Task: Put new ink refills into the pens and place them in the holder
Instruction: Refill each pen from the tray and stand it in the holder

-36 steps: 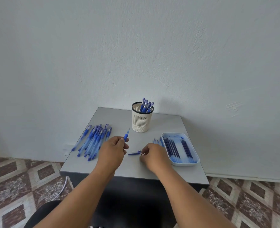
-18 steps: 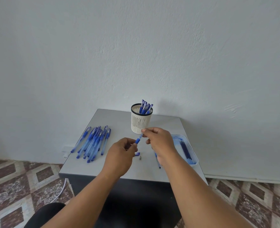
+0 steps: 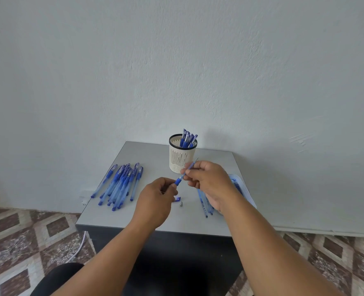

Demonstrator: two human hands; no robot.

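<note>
Fingertips of our right hand (image 3: 208,182) pinch a thin ink refill (image 3: 190,167), whose pale tip pokes up and to the right past the knuckles, toward the holder. Its lower end runs into the blue grip of a pen barrel (image 3: 178,181), and our left hand (image 3: 155,201) has thumb and fingers curled round that barrel, most of which is hidden in the fist. Both hands hover above the middle of the grey table (image 3: 146,150). Just below them, on the tabletop, lie a small blue cap piece (image 3: 177,198) and a little metal cone tip (image 3: 181,204), apart from each other. Loose refills (image 3: 204,207) lie beside our right wrist, with the white tray (image 3: 246,195) at the right edge partly covered by that arm. On the left a heap of translucent blue pens (image 3: 121,184) lies fanned out, dark blue caps at the far ends. Farther back stands the cream slotted holder (image 3: 181,161) with a black rim, upright, with several blue-capped pens (image 3: 188,138) leaning in it.
</note>
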